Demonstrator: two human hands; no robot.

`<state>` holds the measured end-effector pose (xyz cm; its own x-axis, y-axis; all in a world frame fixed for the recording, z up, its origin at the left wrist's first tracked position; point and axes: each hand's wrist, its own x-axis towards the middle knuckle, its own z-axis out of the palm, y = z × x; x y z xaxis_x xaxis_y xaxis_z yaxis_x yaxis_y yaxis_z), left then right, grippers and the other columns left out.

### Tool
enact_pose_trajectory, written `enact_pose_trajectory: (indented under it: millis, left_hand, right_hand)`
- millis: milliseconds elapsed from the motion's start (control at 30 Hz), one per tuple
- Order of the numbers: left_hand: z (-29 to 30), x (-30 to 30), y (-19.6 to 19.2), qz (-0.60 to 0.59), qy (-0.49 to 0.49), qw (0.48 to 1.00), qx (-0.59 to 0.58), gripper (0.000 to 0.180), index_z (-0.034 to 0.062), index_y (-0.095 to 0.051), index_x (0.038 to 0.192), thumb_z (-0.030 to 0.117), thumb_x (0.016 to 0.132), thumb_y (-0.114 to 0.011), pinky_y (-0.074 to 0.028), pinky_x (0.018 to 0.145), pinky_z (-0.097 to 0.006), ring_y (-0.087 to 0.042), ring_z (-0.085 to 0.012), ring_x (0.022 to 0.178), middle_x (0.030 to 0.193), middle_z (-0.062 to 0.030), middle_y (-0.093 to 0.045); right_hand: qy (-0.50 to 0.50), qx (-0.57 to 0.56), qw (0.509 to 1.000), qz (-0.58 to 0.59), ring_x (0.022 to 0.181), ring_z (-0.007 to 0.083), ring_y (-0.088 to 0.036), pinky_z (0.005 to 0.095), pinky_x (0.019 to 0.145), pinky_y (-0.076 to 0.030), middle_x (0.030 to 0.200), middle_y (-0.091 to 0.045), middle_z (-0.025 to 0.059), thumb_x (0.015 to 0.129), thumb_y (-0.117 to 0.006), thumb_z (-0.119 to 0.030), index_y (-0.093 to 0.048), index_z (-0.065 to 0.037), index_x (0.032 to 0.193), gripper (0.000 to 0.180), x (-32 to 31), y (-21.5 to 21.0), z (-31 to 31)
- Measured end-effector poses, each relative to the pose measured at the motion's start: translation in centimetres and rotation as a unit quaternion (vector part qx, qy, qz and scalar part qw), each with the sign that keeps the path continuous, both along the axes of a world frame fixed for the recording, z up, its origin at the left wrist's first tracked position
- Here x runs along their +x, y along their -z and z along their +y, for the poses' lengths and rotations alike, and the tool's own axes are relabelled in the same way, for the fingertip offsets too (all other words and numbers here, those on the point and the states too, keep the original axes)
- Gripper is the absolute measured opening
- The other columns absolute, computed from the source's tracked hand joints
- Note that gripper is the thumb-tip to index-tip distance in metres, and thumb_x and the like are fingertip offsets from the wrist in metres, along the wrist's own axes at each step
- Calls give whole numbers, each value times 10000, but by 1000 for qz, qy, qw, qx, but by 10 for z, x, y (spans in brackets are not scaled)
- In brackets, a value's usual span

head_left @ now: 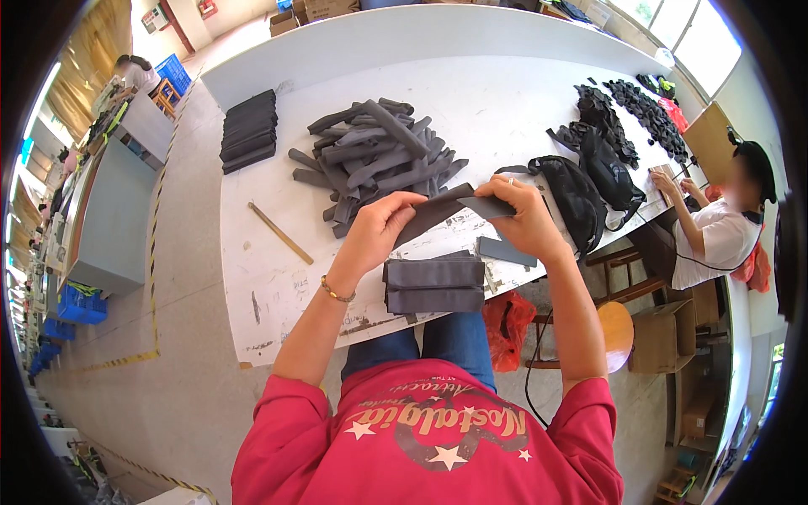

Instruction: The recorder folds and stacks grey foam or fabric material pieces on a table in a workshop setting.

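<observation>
My left hand pinches one end of a dark grey fabric piece, stretched at a slant above the white table. A stiff flat grey strip is gripped in my right hand, its near end meeting the fabric's right end. Whether the strip reaches inside the fabric, I cannot tell. Just below my hands, folded dark fabric pieces lie in two stacked rows at the table's front edge. A similar flat grey strip rests beside them, under my right wrist. Beyond my hands rises a loose heap of rolled grey fabric pieces.
Neatly stacked dark pieces stand at the table's back left, with a wooden stick nearer me. Black bags and dark scrap piles lie to the right. A co-worker sits at the right; a stool stands below.
</observation>
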<state>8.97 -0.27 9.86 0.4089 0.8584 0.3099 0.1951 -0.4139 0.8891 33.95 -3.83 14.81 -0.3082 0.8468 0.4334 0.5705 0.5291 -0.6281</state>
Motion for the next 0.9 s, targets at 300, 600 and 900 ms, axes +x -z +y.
enact_pose_trajectory:
  millis: [300, 600, 900]
  left_hand:
    - [5, -13, 6, 2, 105, 977, -183, 276, 2, -659, 1070, 232, 920, -689, -473, 671, -210, -570, -54, 729, 827, -25, -665]
    - [8, -22, 34, -95, 228, 934, -257, 481, -4, -648, 1150, 421, 1029, -460, -505, 762, -254, -633, -108, 811, 891, -52, -698]
    - [24, -13, 78, -491, 53, 742, -454, 499, 2, -642, 1140, 457, 942, -595, -556, 742, -276, -654, -155, 845, 972, -59, -680]
  right_hand:
    - [-43, -68, 996, -37, 743, 205, -561, 305, 676, -440, 825, -596, 95, 733, -639, 94, -617, 14, 987, 268, 3, -13, 1]
    - [-18, -32, 999, -35, 801, 325, -604, 380, 727, -482, 938, -618, 166, 829, -645, -10, -612, 0, 1088, 261, -16, -25, 11]
    - [119, -80, 989, -29, 917, 411, -555, 436, 821, -458, 1050, -544, 248, 949, -591, -221, -522, 59, 1247, 415, -37, 38, -4]
